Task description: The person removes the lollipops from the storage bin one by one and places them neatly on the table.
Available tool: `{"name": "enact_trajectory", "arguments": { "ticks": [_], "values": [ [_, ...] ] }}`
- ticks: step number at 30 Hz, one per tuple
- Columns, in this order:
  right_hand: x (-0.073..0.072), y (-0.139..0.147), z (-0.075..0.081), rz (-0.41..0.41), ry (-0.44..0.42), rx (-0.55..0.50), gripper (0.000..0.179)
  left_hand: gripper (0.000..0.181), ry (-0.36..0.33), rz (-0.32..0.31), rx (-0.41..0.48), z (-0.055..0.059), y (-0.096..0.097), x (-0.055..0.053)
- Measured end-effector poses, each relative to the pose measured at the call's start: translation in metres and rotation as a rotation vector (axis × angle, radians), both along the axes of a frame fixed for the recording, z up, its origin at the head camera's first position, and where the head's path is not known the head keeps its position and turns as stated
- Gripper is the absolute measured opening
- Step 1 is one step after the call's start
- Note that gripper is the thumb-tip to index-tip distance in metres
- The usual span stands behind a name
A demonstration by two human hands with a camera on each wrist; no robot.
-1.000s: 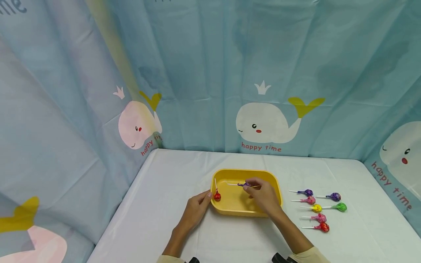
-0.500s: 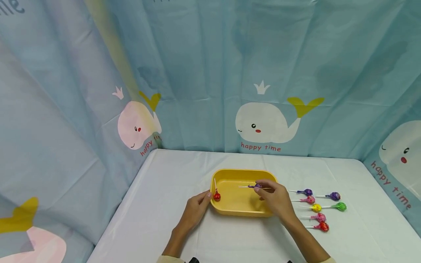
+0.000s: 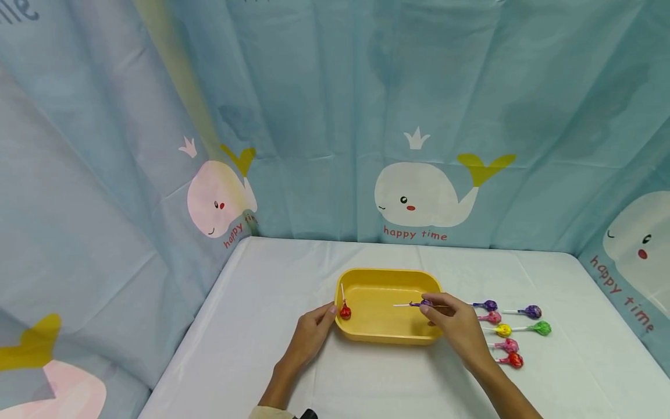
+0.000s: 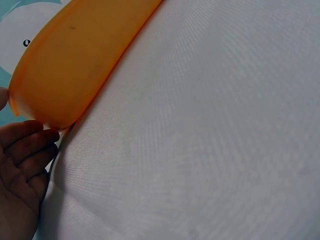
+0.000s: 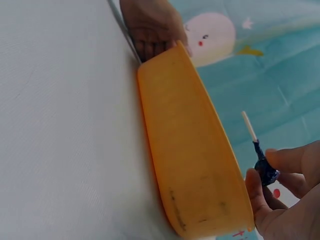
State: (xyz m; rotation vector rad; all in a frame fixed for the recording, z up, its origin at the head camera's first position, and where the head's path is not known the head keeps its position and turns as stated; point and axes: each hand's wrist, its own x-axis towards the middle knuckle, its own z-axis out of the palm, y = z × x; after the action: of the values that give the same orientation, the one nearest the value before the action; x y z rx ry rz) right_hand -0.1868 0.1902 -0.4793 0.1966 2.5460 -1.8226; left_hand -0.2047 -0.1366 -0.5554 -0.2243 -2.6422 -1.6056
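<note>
My right hand (image 3: 460, 329) pinches a purple-wrapped lollipop (image 3: 426, 303) by its candy end, over the right part of a yellow tray (image 3: 377, 338). Its white stick points left. The right wrist view shows the lollipop (image 5: 266, 171) between thumb and fingers, above the tray's rim. At the tray's left end, my left hand (image 3: 309, 334) grips the wall, thumb at the rim and fingers against the outside, as the left wrist view also shows on the tray (image 4: 75, 60). Inside the tray, by its left wall, lies a red lollipop (image 3: 345, 313), stick toward the back.
Right of the tray, several lollipops lie on the white-covered table: two purple (image 3: 533, 312), two pink (image 3: 510, 345), a yellow (image 3: 504, 330), a green (image 3: 544, 328) and a red one (image 3: 515, 360). A blue whale-print curtain (image 3: 324, 186) hangs behind.
My right hand has moved right across the tray with the purple lollipop in its fingers. It now overlaps some sticks of the lollipops on the right. The left hand and tray stay put.
</note>
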Motion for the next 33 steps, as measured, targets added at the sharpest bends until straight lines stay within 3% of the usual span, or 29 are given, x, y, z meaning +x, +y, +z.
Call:
{"name": "enact_trajectory", "arguments": {
  "ticks": [15,20,26,33],
  "values": [
    [0.018,0.033,0.001,-0.088,-0.026,0.035,0.047,0.058,-0.001,0.003,-0.002,-0.001,0.0,0.0],
    [0.024,0.045,0.001,-0.126,-0.04,0.09,0.05,0.058,0.0,-0.004,-0.003,-0.001,0.0,0.0],
    [0.03,0.06,-0.002,-0.173,-0.005,0.092,0.051,0.056,0.006,-0.006,0.002,0.0,0.0,0.0],
    [0.036,0.081,-0.005,-0.249,-0.122,0.112,0.06,0.057,-0.008,-0.001,0.0,0.0,0.0,0.0]
  ]
}}
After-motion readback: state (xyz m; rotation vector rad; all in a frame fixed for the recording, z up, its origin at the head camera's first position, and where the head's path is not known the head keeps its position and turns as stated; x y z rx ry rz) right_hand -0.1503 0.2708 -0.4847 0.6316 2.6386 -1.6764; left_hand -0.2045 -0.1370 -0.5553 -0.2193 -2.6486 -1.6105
